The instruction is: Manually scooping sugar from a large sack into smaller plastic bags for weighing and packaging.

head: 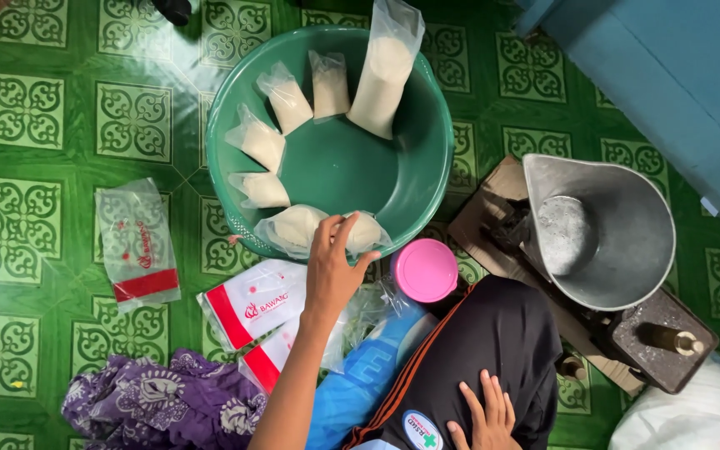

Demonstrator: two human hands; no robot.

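Green patterned floor tiles (43, 242) fill the scene, seen from above. Far left: a flat clear plastic bag with a red band (137, 246) lies on the tiles; below it, a crumpled purple patterned cloth (164, 404). Next right: two white-and-red printed packets (252, 310), one overlapping the other, just beside the near rim of the basin. Centre: a round green plastic basin (360, 167) holds small clear bags of white grains arranged along its left and far wall, plus one tall, larger bag (383, 71) leaning against the far rim. Left hand (331, 271) reaches over the near rim, fingers spread and lightly curled, fingertips resting on a small filled bag (362, 233) at the basin's near edge; a second filled bag (293, 227) lies touching it on the left. Just right of the hand: a pink round lid (425, 270) on a container beside the basin. Lower centre: right hand (483, 417) lies flat, fingers open, on the dark trouser leg, holding nothing. Right: a metal scoop-shaped scale pan (597, 229) on a mechanical balance, standing on a board; blue furniture occupies the upper right corner
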